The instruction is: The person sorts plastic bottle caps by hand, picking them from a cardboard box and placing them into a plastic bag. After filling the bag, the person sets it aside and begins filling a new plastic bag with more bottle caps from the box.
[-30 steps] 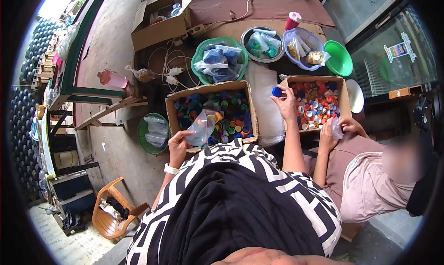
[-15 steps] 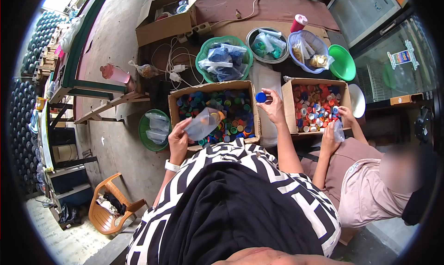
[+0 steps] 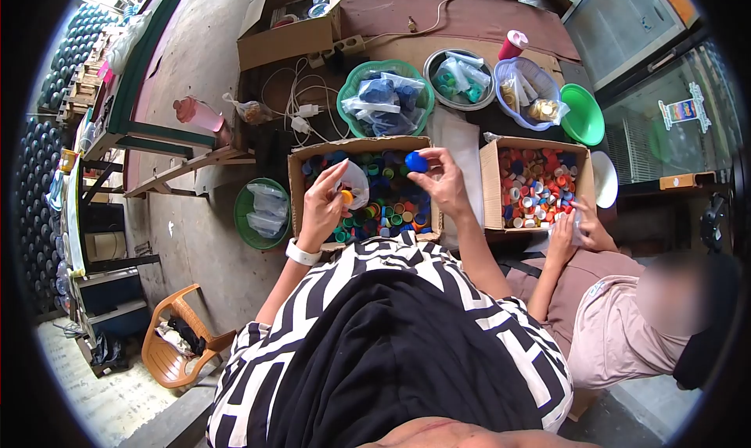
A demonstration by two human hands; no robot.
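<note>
Blue cap [image 3: 415,162] over box [image 3: 295,194], clear bag [image 3: 358,180] partly hidden

The left hand [image 3: 319,204], fingers curled, covers part of the bag it grips; whether an orange cap [image 3: 346,198] is inside is unclear. The right hand [image 3: 443,182] pinches the blue cap. A green bowl [image 3: 428,104] stands behind.

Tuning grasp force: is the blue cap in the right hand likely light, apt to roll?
The blue cap is probably light, being small and pinched by just the right hand. Its round outline suggests it could roll on edge.
</note>
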